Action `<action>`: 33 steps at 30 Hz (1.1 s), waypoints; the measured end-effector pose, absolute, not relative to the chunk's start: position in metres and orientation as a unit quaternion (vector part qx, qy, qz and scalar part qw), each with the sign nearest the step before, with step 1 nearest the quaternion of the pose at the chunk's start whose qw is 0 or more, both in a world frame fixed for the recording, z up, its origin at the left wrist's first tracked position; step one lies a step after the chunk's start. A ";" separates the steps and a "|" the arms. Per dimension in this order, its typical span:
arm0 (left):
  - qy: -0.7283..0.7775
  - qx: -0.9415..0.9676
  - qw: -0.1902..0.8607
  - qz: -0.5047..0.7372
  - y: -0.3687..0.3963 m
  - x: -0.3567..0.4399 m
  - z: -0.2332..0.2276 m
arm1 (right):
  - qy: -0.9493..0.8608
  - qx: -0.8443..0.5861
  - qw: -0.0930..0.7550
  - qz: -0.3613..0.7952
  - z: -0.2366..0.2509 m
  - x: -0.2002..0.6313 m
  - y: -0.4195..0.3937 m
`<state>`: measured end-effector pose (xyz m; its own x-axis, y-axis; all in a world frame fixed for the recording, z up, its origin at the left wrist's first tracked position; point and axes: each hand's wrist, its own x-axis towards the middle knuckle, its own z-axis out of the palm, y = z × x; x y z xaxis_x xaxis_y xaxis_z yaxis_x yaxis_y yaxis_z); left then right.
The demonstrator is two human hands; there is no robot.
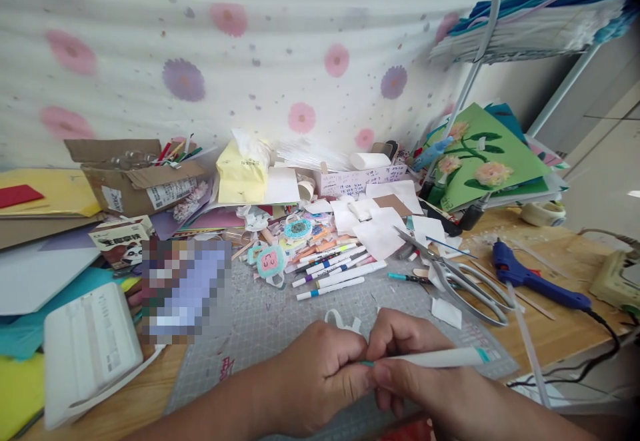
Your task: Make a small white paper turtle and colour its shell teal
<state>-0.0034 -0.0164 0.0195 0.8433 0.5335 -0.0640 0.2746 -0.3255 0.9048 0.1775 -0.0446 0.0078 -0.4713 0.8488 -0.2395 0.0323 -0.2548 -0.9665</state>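
Note:
A white marker [435, 359] with a teal band at its rear end lies across my right hand [415, 354], its barrel pointing right. My right fingers are closed around it. A bit of teal at the marker's other end shows between my two thumbs. My left hand [320, 374] is closed and pressed against the right one, its fingertips hidden, so what it pinches cannot be made out. Just behind my knuckles rises a white looped strip [343, 321]; whether a hand holds it is hidden. Both hands are over the grey cutting mat [280, 321].
Several markers [333, 268] lie beyond my hands beside a pink-and-teal decorated piece [270, 262]. Large scissors [455, 271] and a blue glue gun [533, 278] rest at right. A white box-shaped device [93, 351] stands left. Paper scraps [383, 231] and cardboard box [143, 171] are farther back.

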 end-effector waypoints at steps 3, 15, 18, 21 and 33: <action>0.227 0.789 0.557 0.128 -0.015 -0.004 0.018 | -0.527 -0.430 0.282 0.677 0.010 0.177 -0.046; 0.304 0.652 0.682 0.134 -0.011 -0.007 0.006 | -0.600 -0.416 0.325 0.601 0.017 0.176 -0.041; 0.276 0.647 0.704 0.097 -0.010 -0.009 0.007 | -0.597 -0.410 0.305 0.619 0.019 0.175 -0.039; 0.247 0.635 0.728 0.070 -0.008 -0.012 0.008 | -0.576 -0.392 0.290 0.656 0.022 0.174 -0.040; 0.221 0.613 0.758 0.028 -0.009 -0.013 0.007 | -0.575 -0.393 0.319 0.642 0.017 0.175 -0.049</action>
<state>-0.0133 -0.0085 0.0070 0.9012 0.3127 -0.3002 0.2279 0.2472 0.9418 0.1753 -0.0488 0.0170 -0.4867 0.8626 -0.1376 0.0419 -0.1343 -0.9901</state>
